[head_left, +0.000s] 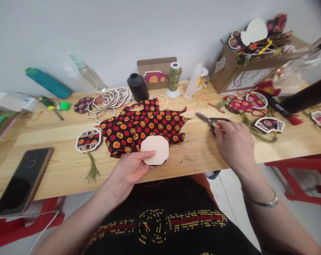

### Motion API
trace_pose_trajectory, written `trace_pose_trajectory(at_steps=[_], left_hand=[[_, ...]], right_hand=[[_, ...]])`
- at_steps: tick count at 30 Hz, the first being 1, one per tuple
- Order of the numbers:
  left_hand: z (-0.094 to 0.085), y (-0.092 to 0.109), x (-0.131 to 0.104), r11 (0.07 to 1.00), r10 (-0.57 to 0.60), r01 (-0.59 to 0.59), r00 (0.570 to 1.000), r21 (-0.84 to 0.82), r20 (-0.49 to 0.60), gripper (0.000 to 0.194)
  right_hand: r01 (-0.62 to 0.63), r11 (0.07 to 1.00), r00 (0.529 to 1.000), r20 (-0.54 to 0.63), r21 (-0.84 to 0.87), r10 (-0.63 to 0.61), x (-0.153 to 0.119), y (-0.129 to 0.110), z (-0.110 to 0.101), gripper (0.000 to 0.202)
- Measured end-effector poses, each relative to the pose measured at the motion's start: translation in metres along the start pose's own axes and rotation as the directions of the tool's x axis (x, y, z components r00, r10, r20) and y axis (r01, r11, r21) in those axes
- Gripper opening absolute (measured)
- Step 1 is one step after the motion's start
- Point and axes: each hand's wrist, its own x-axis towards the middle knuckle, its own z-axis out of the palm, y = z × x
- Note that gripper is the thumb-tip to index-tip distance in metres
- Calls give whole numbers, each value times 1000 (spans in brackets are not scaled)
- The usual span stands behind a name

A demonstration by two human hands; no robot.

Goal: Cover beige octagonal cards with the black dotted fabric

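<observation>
My left hand [131,168] pinches a pale, flat piece with a scalloped outline [155,148], thumb on top, above the table's front edge. A dark layer shows beneath its lower edge. Just behind it lies a crumpled black fabric [139,125] printed with red dots and colourful flowers, its edges cut ragged. To the right, my right hand [234,143] is closed at the handles of dark-handled scissors [206,117], whose blades point left toward the fabric. Part of the handles is hidden behind the fingers.
A phone [23,177] and a tasselled ornament [88,140] lie on the left. Wooden cut-out frames [115,99], a black thread cone [138,88], a green thread spool [174,78] and a clear bottle [193,83] stand behind. A full cardboard box [245,72] is at back right.
</observation>
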Motion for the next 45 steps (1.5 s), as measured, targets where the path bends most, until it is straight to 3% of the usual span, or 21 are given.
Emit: trace_pose_trajectory(at_steps=[2, 5, 13, 15, 18, 21, 24, 26, 28, 31, 34, 36, 41, 43, 45], left_hand=[[-2, 1, 2, 1000, -21, 21, 1000, -1, 5, 55], [-2, 1, 4, 999, -38, 38, 999, -7, 4, 54], [-2, 3, 3, 999, -40, 40, 999, 2, 1, 56], [-3, 3, 2, 999, -36, 36, 999, 2, -2, 57], [-5, 4, 2, 999, -32, 32, 999, 1, -5, 58], [-6, 4, 4, 1000, -17, 17, 1000, -13, 6, 61], [-8, 2, 7, 999, 6, -5, 1000, -34, 25, 63], [-9, 1, 9, 999, 14, -12, 999, -52, 40, 62], [-9, 1, 10, 998, 16, -13, 999, -67, 41, 59], [-7, 1, 11, 997, 22, -22, 1000, -73, -4, 58], [-5, 3, 9, 996, 29, -32, 999, -81, -35, 60], [-4, 4, 8, 996, 31, -34, 999, -88, -37, 60], [-4, 5, 7, 992, 49, -52, 998, -112, -31, 58], [-5, 5, 7, 991, 45, -48, 999, -122, -23, 58], [-6, 5, 7, 991, 36, -37, 999, -129, -15, 57]], right_hand=[[57, 987, 995, 85, -148, -45, 3, 21, 1, 31], [104, 970, 983, 168, -221, -67, 4, 36, 5, 32], [267, 888, 948, 268, -374, -172, 14, 34, -3, 27], [239, 883, 956, 260, -405, -139, 15, 32, -9, 22], [83, 901, 975, 220, -426, 14, 14, 27, -19, 25], [-104, 959, 956, 238, -264, 170, 9, 21, -28, 41], [-157, 965, 925, 374, 212, 69, 0, 14, -32, 37], [-138, 841, 923, 376, 523, -82, -8, 8, -30, 26], [-167, 682, 923, 356, 712, -146, -15, 1, -26, 23], [-369, 427, 854, 483, 825, -195, -22, -8, -22, 30], [-462, 247, 767, 523, 852, -372, -23, -14, -26, 47], [-435, 256, 734, 505, 863, -454, -22, -17, -32, 57], [-341, 486, 656, 574, 805, -490, -21, -22, -43, 59], [-338, 522, 624, 602, 783, -498, -23, -24, -42, 57], [-355, 518, 625, 610, 778, -488, -23, -27, -42, 57]])
